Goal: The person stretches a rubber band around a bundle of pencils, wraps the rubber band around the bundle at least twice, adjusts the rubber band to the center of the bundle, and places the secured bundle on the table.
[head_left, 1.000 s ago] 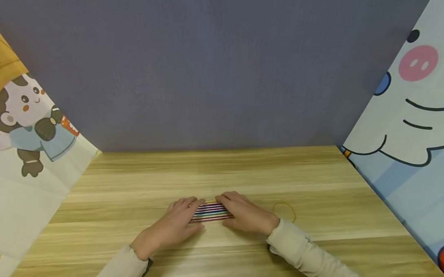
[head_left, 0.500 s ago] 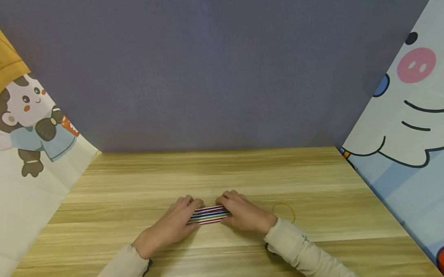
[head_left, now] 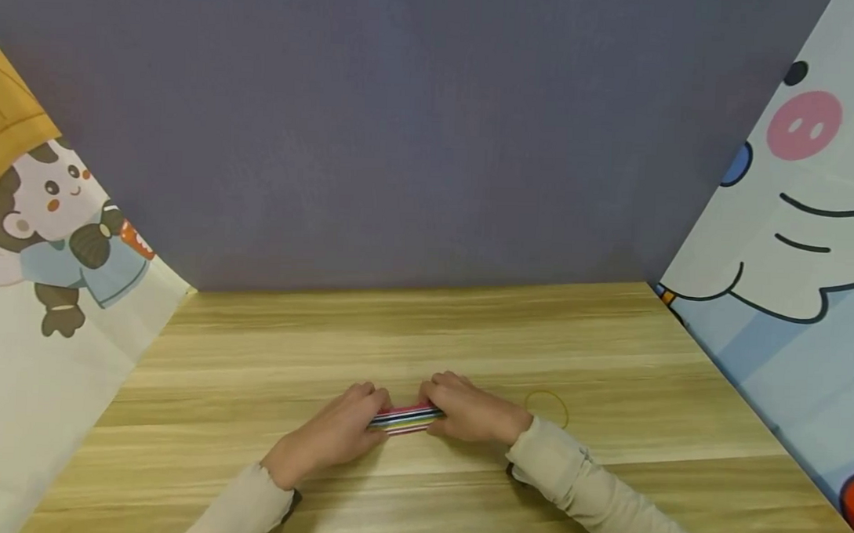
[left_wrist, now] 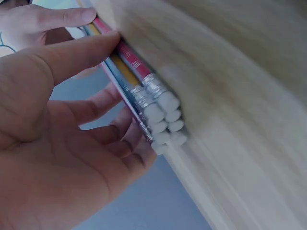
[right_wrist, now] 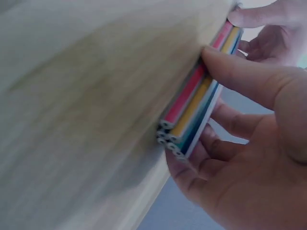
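Several unsharpened pencils [head_left: 407,420] in pink, yellow, blue and other colours lie side by side in a compact, stacked bundle low over the wooden table. My left hand [head_left: 333,429] holds the bundle near its eraser end, thumb on the near side and fingers on the far side. White erasers [left_wrist: 168,101] with silver ferrules stick out past that hand in the left wrist view. Around the other part, my right hand [head_left: 477,411] grips with thumb and curled fingers. Flat, blunt pencil ends [right_wrist: 168,132] show beyond it in the right wrist view.
A thin yellow rubber band [head_left: 566,416] lies in a loop on the wooden table [head_left: 419,501], just right of the right wrist. A grey panel [head_left: 417,141] rises at the table's back edge. Cartoon-printed walls [head_left: 770,341] border both sides.
The pencils, spread in a wider flat row one second ago, are now squeezed into a narrower, stacked bundle. Both hands have curled closer around them. The rubber band has stayed in place.
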`<state>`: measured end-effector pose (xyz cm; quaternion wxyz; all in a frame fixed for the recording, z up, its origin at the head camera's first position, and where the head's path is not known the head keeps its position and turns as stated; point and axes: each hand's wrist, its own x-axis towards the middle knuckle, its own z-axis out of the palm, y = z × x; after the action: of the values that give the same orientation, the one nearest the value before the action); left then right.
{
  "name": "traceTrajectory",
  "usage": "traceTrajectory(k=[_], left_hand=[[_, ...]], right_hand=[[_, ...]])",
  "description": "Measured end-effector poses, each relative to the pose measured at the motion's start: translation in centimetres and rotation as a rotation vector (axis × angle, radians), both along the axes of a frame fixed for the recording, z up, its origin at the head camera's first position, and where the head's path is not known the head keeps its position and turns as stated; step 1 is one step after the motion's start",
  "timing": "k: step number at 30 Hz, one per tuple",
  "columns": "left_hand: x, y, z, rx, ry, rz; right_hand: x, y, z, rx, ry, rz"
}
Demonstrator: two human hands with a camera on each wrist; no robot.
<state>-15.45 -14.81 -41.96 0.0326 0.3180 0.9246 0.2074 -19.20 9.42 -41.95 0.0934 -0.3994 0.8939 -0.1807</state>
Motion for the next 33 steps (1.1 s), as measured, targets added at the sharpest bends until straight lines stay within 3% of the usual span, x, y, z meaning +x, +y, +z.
traceTrajectory(k=[5, 8, 17, 21, 26, 29, 33], left_hand=[[0.2, 0.5, 0.5, -0.047, -0.078, 0.007], [0.4, 0.8, 0.6, -0.069, -0.071, 0.002], [1.5, 2.3, 0.5, -0.164, 0.128, -0.029], [1.8, 2.7, 0.3, -0.204, 0.158, -0.033], [2.2, 2.8, 0.4, -0.187, 0.183, -0.029], [2.3, 2.6, 0.7, -0.154, 0.158, -0.038], [2.5, 2.3, 1.1, -0.066, 0.006, -0.085]], right_hand=[[0.3, -0.1, 0.5, 0.040, 0.027, 0.040], [0.7, -0.1, 0.7, 0.059, 0.069, 0.059], [2.0, -0.2, 0.9, 0.113, 0.109, 0.067], [2.6, -0.3, 1.1, 0.175, 0.111, 0.061], [3.4, -0.1, 1.7, 0.200, 0.115, 0.078], [3.6, 0.1, 2.1, 0.161, 0.098, 0.094], [3.1, 0.9, 2.9, 0.043, -0.004, 0.100]])
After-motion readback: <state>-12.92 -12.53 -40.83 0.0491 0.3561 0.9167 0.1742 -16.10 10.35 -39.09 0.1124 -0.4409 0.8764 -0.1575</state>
